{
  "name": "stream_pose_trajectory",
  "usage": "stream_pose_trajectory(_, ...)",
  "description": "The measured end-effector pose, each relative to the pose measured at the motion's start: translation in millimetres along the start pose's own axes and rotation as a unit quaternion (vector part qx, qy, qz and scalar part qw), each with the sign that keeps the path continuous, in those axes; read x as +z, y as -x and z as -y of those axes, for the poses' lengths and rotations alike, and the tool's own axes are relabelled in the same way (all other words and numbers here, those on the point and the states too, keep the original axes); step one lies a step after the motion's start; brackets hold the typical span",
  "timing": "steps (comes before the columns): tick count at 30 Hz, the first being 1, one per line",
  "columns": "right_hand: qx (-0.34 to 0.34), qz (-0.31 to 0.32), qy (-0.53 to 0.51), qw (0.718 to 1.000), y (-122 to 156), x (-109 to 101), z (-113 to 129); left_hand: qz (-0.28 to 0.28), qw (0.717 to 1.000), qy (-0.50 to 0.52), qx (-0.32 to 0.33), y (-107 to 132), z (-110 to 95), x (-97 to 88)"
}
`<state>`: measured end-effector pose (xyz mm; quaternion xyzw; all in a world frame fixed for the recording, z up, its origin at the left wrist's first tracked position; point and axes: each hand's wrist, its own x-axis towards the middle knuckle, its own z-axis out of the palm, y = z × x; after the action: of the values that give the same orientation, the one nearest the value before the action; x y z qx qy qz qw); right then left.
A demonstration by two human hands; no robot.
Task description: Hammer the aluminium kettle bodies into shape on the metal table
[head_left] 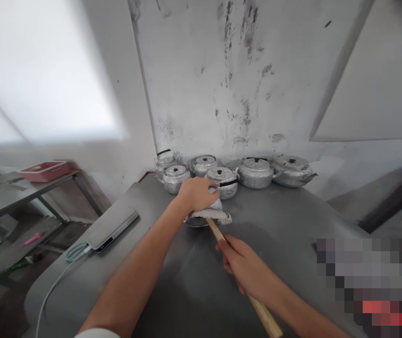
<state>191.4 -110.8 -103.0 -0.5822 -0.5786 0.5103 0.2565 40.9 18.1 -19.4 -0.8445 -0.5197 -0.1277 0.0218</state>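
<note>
My right hand (238, 260) is closed around a long wooden handle (217, 232) that slants away from me. At its far end is a whitish, cloth-like bar (210, 215); whether the two are joined I cannot tell. My left hand (199, 193) curls over a pale, silvery thing (217, 204) just above the bar, and its kind stays hidden under the fingers. Beneath the bar shows part of a dark, round, rimmed metal piece (197, 222) on the grey table (187, 281). Just behind my left hand stands an aluminium kettle (227, 190) with a black-gripped handle.
Several more aluminium kettles, such as a wide spouted kettle (292, 174), line the table's back by the stained wall (194, 84). A power bank (114, 227) with a white cable (58, 277) lies on the left. Beyond is a side table with a pink tray (46, 172).
</note>
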Motion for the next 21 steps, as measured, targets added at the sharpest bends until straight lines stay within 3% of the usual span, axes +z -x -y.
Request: stream_pose_trajectory(21,-0.001,0.01,0.029,1.0,-4.7,0.8,-0.3,-0.008,1.0,0.003,-0.002,-0.3,0.3,1.1)
